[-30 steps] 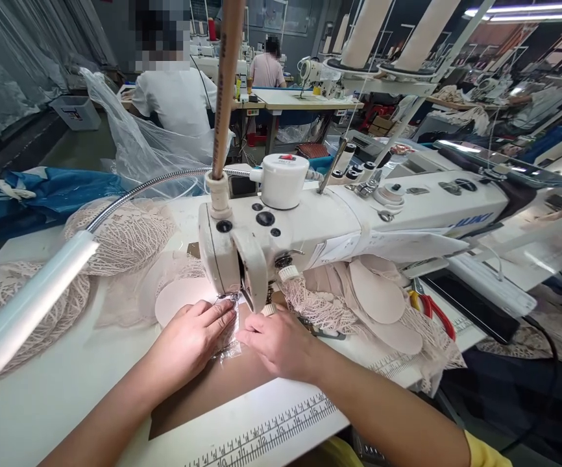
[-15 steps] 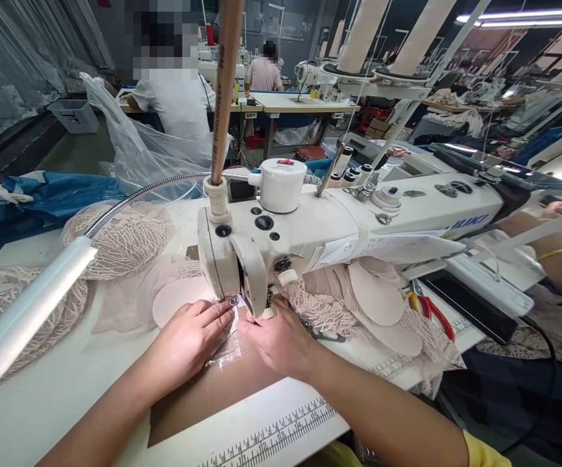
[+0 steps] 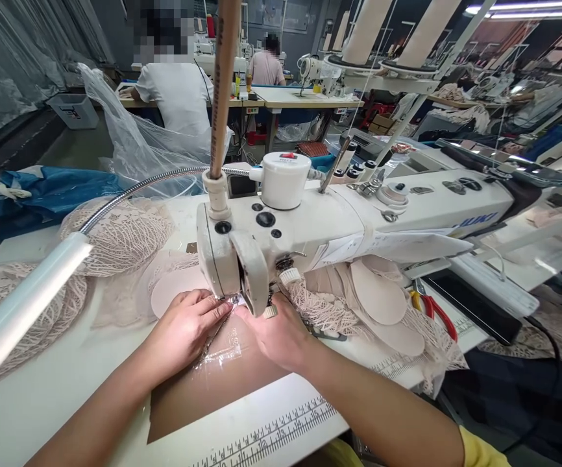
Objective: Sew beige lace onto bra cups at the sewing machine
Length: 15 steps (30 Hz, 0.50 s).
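Grip of left hand [image 3: 186,324] and right hand [image 3: 278,331] cannot be told, the tips being partly hidden below the sewing machine [image 3: 329,207]; both sit by its needle end, seemingly to steady work over the brown sheet [image 3: 213,389] before it; lace pieces [image 3: 327,314] lie along its near side, likely for reach.

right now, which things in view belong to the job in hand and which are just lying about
Seemingly in the job:
left hand
right hand
sewing machine
lamp
brown sheet beneath the hands

Seemingly just lying about:
red-handled tool
black flat slab
blue cloth
grey bin
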Available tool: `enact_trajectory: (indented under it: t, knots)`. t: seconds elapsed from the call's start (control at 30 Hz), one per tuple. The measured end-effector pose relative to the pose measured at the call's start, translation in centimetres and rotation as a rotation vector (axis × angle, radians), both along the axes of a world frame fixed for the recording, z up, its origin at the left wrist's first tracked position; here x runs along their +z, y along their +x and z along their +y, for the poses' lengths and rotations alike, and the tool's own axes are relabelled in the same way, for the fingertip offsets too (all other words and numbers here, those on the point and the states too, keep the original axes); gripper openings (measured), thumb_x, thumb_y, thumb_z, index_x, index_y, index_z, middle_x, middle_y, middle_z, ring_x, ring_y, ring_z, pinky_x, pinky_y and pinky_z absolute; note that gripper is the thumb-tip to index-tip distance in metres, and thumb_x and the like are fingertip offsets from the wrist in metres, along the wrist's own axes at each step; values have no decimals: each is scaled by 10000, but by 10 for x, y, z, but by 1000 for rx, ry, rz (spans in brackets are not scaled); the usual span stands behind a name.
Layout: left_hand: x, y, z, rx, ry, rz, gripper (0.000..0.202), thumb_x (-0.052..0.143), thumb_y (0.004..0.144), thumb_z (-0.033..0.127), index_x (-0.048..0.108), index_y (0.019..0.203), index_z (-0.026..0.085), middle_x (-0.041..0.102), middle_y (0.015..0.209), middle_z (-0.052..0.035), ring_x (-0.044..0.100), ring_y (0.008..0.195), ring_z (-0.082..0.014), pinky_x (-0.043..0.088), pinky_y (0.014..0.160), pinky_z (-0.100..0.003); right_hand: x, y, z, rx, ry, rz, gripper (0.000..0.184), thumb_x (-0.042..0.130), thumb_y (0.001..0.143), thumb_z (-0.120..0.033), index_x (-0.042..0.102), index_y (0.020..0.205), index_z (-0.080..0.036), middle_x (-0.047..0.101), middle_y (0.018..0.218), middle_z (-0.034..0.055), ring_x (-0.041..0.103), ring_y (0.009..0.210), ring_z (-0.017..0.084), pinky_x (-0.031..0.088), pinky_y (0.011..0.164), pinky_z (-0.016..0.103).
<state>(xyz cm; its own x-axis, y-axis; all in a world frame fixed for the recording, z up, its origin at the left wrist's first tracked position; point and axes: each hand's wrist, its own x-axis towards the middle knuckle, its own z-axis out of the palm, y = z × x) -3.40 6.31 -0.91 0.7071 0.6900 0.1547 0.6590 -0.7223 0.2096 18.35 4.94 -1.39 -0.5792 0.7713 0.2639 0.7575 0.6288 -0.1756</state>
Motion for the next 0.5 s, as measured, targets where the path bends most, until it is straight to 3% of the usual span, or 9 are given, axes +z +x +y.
enact_trajectory:
  t: [0.37, 0.5]
  knots:
    - [0, 2, -2, 74, 55, 101, 263, 465, 857, 104, 669, 999, 191, 660, 945, -98, 529, 892, -263, 407, 767, -393, 0, 1, -2, -9, -54, 26, 355, 516, 799, -68, 659, 1079, -234, 620, 911, 65, 493, 845, 206, 350, 699, 294]
    - [8, 3, -7, 115, 67, 149, 241, 442, 900, 193, 669, 982, 181, 652, 972, -117, 537, 883, -277, 428, 744, -411, 0, 3, -2, 6, -41, 49, 348, 520, 809, -83, 665, 1088, -233, 631, 876, 56, 501, 812, 195, 354, 686, 289]
